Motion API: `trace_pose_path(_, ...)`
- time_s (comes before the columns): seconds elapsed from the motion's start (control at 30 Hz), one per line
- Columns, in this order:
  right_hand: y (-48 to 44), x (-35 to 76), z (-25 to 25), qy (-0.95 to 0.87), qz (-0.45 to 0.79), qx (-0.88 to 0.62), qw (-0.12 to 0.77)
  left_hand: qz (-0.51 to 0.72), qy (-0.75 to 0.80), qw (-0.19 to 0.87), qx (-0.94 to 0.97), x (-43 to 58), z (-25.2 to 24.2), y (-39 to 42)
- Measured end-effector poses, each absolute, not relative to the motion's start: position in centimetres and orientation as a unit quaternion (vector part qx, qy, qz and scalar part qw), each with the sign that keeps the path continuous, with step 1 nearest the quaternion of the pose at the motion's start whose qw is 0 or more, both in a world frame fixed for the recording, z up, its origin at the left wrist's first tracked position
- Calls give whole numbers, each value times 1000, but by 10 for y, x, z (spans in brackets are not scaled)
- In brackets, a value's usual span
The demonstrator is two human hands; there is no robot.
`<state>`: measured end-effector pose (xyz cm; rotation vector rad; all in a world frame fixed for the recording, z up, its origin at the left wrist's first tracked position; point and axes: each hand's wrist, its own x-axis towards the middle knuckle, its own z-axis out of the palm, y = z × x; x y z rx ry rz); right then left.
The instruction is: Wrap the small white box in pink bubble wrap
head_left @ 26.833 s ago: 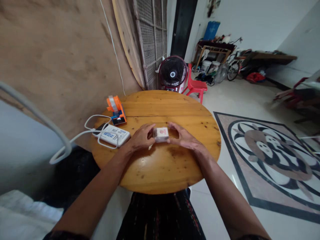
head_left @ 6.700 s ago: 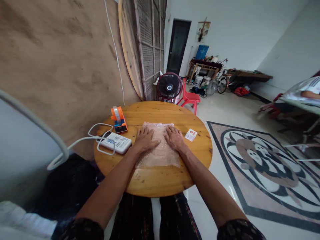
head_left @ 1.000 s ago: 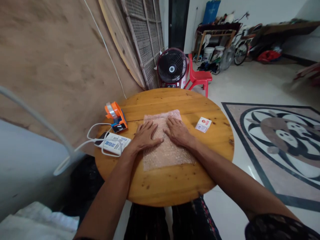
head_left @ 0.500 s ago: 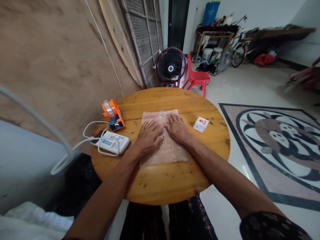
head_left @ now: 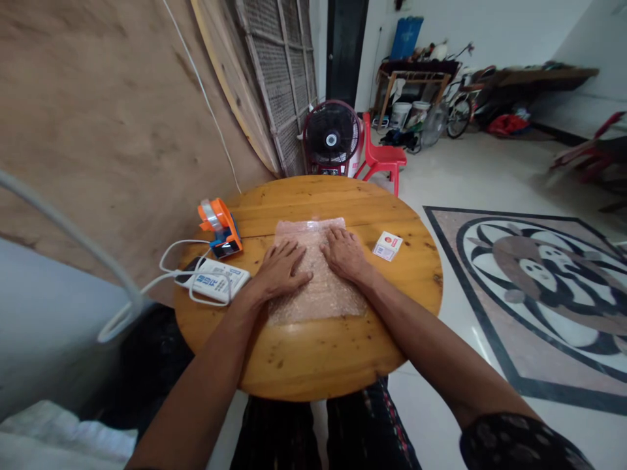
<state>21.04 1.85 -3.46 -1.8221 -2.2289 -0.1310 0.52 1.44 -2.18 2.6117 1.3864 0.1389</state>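
Hands [head_left: 284, 267] [head_left: 345, 255] flat on bubble wrap [head_left: 317, 294], card [head_left: 387, 247] nearby, red print [head_left: 388, 239] illegible

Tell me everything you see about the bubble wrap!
The bubble wrap is a roughly square, see-through sheet that looks pinkish, shiny and bumpy, like thin plastic. It lies spread out on the round wooden table. The open left hand rests over its left edge, and the open right hand over its right edge.

A red chair [head_left: 386, 155] stands on the pale floor [head_left: 465, 170], a dark door [head_left: 345, 52] and white wall [head_left: 514, 32] behind
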Motion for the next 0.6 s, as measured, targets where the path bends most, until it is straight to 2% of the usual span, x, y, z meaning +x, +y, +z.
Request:
trace_pose_path(0.2,19,209,-35,-767,-46,-626,133,138,397,61,905,10,-22,8)
trace_pose_path(0.6,21,214,-34,-773,-42,-619,132,31,433,118,893,9,-26,13)
